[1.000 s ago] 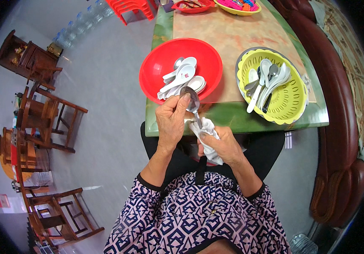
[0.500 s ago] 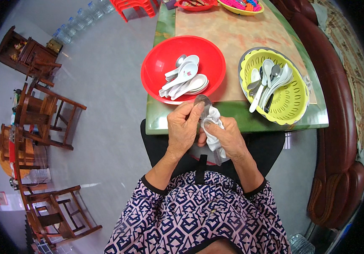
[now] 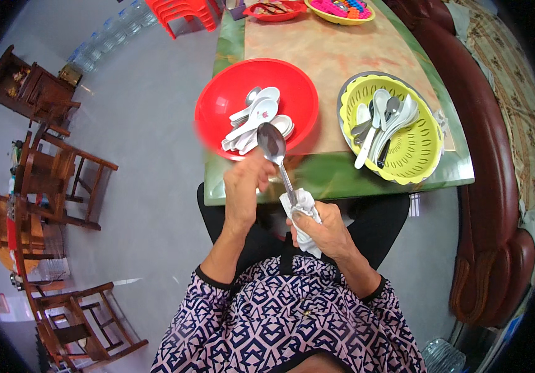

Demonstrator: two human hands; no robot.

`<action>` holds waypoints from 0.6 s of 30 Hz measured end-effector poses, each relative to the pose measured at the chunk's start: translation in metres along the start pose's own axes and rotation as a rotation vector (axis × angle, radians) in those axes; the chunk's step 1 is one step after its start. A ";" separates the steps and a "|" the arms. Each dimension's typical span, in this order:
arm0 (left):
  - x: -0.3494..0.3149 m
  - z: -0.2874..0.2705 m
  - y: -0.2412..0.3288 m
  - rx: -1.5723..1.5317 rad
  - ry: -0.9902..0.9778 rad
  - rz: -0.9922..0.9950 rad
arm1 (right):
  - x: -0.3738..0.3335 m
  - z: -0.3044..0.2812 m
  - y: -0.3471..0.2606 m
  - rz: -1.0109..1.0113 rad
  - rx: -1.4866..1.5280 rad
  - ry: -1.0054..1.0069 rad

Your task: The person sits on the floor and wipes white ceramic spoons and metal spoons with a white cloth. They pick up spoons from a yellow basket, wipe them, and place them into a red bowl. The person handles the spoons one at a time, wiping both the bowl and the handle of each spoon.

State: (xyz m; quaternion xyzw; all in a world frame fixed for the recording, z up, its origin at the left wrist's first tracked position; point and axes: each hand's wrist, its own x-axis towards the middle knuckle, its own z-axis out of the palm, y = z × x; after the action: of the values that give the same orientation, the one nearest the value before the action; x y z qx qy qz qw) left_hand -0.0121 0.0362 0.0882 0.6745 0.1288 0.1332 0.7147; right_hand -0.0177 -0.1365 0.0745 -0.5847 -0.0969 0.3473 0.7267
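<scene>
A metal spoon (image 3: 272, 144) points bowl-up and away from me, over the near edge of the red basin. My right hand (image 3: 330, 229) is closed round its handle through a crumpled white cloth (image 3: 305, 219), which hides the handle's lower end. Just left of the spoon's neck is my left hand (image 3: 246, 189), its fingers bent and smeared by motion; whether they touch the spoon I cannot tell. The red basin (image 3: 214, 93) holds several white soup spoons (image 3: 261, 115) and a metal one. To the right, a yellow slotted basket (image 3: 420, 149) contains white and metal spoons (image 3: 376, 124).
Basin and basket stand on a green-edged marbled table (image 3: 317, 46). At its far end are a red dish (image 3: 274, 12) and a yellow basket (image 3: 342, 17) of colourful items. A brown leather sofa (image 3: 473, 155) lines the right side; wooden chairs (image 3: 71, 180) stand at the left.
The spoon has swung upright, its bowl now clear of my left fingers. My left hand has shifted left and down; the cloth in my right hand now wraps the handle's lower part.
</scene>
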 end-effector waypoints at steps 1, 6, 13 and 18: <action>-0.007 0.000 -0.003 0.047 -0.059 0.002 | 0.003 0.000 -0.001 -0.016 -0.012 0.000; -0.020 0.012 -0.004 -0.027 -0.107 -0.059 | 0.011 -0.002 0.008 -0.071 -0.091 -0.013; -0.007 -0.004 0.003 -0.045 0.032 -0.069 | 0.010 -0.015 0.016 -0.377 -0.642 0.136; -0.008 -0.003 0.010 0.140 -0.049 -0.064 | 0.013 -0.022 -0.001 -0.438 -0.891 0.425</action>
State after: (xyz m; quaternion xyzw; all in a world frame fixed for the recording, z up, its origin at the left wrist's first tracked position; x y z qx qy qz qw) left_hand -0.0203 0.0365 0.0979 0.7213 0.1418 0.0847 0.6727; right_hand 0.0043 -0.1458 0.0652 -0.8599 -0.2052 -0.0132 0.4673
